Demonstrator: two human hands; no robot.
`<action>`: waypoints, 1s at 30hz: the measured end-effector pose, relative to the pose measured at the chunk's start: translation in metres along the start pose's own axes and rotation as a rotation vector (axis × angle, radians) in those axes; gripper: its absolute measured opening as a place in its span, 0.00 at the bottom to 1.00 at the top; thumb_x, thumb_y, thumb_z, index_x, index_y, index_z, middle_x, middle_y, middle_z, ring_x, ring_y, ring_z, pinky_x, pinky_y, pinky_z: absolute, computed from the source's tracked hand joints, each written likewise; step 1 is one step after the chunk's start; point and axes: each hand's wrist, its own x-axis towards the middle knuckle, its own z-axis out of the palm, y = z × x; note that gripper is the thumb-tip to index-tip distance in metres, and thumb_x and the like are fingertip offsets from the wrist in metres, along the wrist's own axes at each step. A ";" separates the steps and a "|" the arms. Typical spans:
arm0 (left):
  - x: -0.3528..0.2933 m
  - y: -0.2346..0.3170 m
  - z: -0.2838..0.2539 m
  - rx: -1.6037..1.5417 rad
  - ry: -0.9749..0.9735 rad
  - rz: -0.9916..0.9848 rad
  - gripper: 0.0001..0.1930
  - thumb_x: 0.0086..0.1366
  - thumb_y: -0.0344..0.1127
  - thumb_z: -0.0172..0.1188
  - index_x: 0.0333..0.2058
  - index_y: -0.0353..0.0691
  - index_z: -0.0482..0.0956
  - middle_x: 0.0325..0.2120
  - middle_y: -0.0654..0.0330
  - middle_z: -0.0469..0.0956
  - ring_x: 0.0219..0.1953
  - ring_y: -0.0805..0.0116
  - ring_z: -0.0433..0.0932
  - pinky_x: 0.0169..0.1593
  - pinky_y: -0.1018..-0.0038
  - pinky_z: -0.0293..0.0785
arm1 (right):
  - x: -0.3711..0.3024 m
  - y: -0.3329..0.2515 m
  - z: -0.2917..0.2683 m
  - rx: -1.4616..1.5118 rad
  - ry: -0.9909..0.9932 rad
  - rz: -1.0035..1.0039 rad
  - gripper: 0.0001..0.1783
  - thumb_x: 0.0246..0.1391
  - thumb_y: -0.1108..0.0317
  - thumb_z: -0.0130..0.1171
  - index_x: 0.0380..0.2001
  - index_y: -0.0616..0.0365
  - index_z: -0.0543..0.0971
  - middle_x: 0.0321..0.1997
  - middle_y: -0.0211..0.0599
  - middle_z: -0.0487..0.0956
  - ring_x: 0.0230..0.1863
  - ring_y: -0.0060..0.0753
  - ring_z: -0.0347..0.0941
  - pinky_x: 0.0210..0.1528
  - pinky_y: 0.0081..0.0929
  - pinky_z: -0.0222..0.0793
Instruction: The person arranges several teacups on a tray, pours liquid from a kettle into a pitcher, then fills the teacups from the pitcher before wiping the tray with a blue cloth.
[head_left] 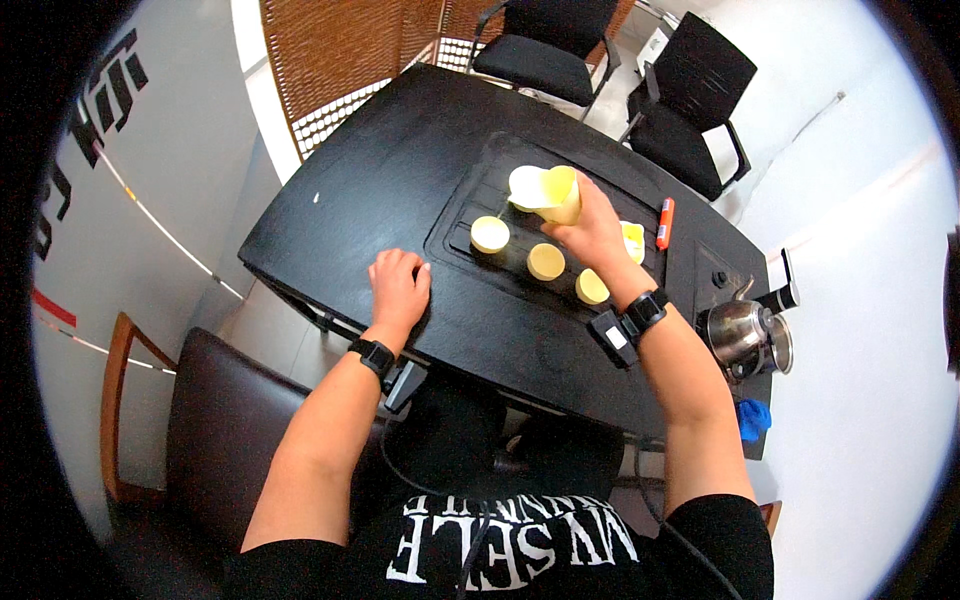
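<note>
A yellow pitcher (pixel 563 203) with a wide pale lip is tilted to the left over the dark tray (pixel 455 238), and my right hand (pixel 597 228) is closed around it. Just below its lip stands a small yellow cup (pixel 490 234). Two more cups, one in the middle (pixel 546 262) and another (pixel 592 287) by my right wrist, line up toward the near right. Part of a further yellow thing (pixel 633 243) shows beyond that wrist. My left hand (pixel 400 287) rests palm down on the table's near edge, fingers slightly bent, holding nothing.
An orange-red tube (pixel 665 223) lies right of the tray. At the table's right end stand a metal kettle (pixel 738 332) and a blue cloth (pixel 752 420). Black chairs (pixel 690 110) are beyond the table (pixel 340 215); a brown leather chair (pixel 235 430) is at near left.
</note>
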 end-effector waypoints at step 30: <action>-0.001 -0.014 0.003 0.100 -0.038 0.048 0.07 0.59 0.36 0.58 0.28 0.39 0.76 0.31 0.57 0.73 0.41 0.55 0.69 0.46 0.60 0.63 | -0.208 -0.047 0.015 0.716 0.227 0.501 0.48 0.35 0.69 0.75 0.59 0.59 0.58 0.56 0.40 0.68 0.58 0.37 0.65 0.62 0.33 0.60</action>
